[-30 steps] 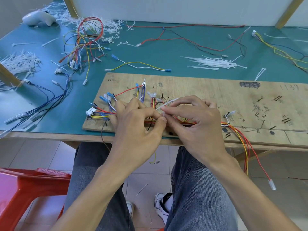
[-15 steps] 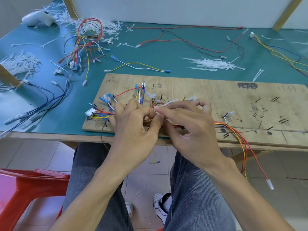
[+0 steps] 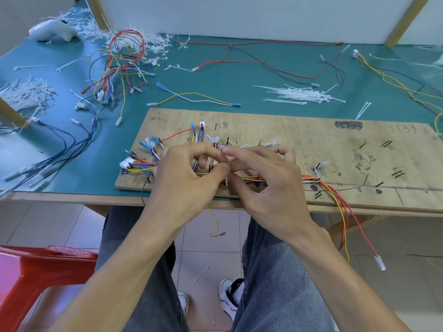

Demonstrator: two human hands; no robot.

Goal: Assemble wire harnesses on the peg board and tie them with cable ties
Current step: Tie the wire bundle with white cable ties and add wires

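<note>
A wooden peg board (image 3: 299,137) lies on the green table. A wire harness (image 3: 318,182) of red, yellow, white and blue wires runs across its left half and hangs off the front edge. My left hand (image 3: 184,180) and my right hand (image 3: 268,185) meet over the middle of the bundle. Both pinch a white cable tie (image 3: 226,180) whose tail points down between my thumbs. My hands hide the wires under them. A white connector (image 3: 127,162) sits at the harness's left end.
A heap of loose cable ties (image 3: 302,94) lies behind the board. Coiled wires (image 3: 122,61) and blue wires (image 3: 60,149) lie at the left, more ties (image 3: 24,94) at far left. A white tool (image 3: 52,31) is at the back left. A red stool (image 3: 36,279) stands at the lower left.
The cable tie's tail, which pointed up to the right, now points down between my thumbs. My fingertips have closed in tighter over the bundle.
</note>
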